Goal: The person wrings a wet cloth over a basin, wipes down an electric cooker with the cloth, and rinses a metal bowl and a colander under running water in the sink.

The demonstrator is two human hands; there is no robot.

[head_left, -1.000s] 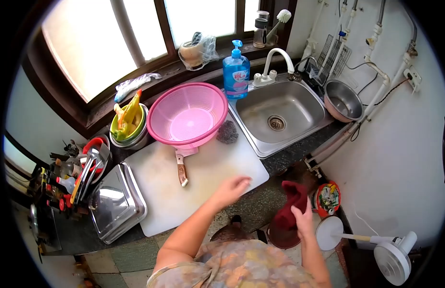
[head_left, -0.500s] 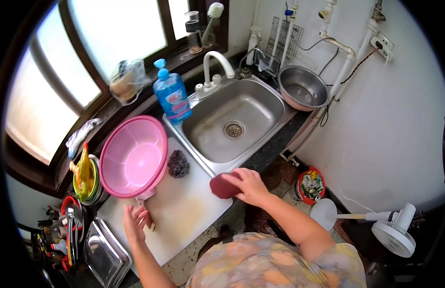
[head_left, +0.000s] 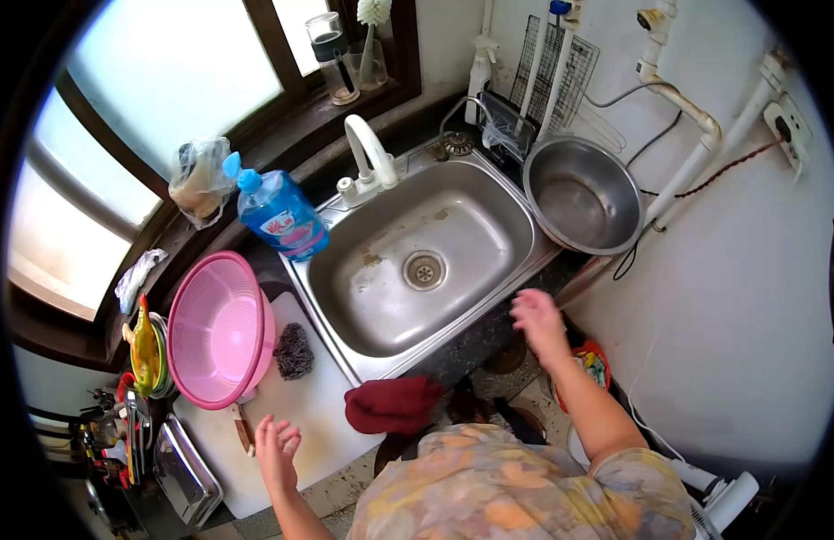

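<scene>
A dark red cloth (head_left: 394, 405) lies over the front corner of the white cutting board (head_left: 322, 430), near the sink edge, with neither hand on it. My left hand (head_left: 277, 450) hovers over the board, fingers apart and holding nothing, close to the knife (head_left: 243, 430) with its brown handle. My right hand (head_left: 540, 324) is raised past the front right edge of the sink (head_left: 453, 225), empty, its fingers spread. A pink colander (head_left: 221, 331) and a dark scouring pad (head_left: 294, 352) rest on the board.
A blue soap bottle (head_left: 282, 216) stands left of the white faucet (head_left: 370, 157). At the sink's right sits a metal bowl (head_left: 583, 195). Peppers in bowls (head_left: 145, 349), a utensil container (head_left: 136, 423) and a metal tray (head_left: 185, 472) are at left. A fan (head_left: 732, 504) is at lower right.
My right hand has let go of the red cloth and moved right. The cloth now lies at the board's corner. The view has shifted closer to the sink.
</scene>
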